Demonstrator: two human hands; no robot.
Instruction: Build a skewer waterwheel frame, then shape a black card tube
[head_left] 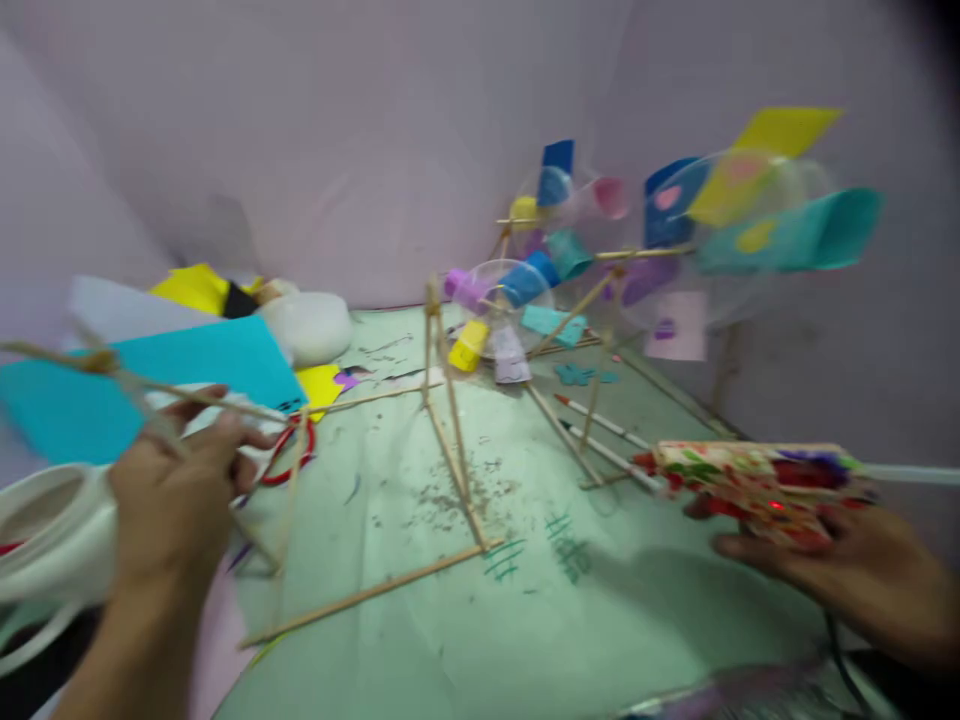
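Note:
My left hand (176, 480) is at the left, its fingers closed round thin wooden sticks of a stick frame (450, 430) that stands on the pale green mat (420, 620). My right hand (847, 565) is at the right and grips a glue gun (750, 475) wrapped in flowery paper, its nozzle pointing left with a small red light showing. Beyond the frame stand paper pinwheels (525, 290) with coloured blades on clear discs; a larger pinwheel (750, 215) is at the upper right. The picture is blurred by motion.
A blue paper sheet (150, 385) and yellow paper (199, 288) lie at the left with a white plastic container (45, 540) and red scissors (289, 460). Two pencils (600, 430) lie near the glue gun. A wall rises close behind.

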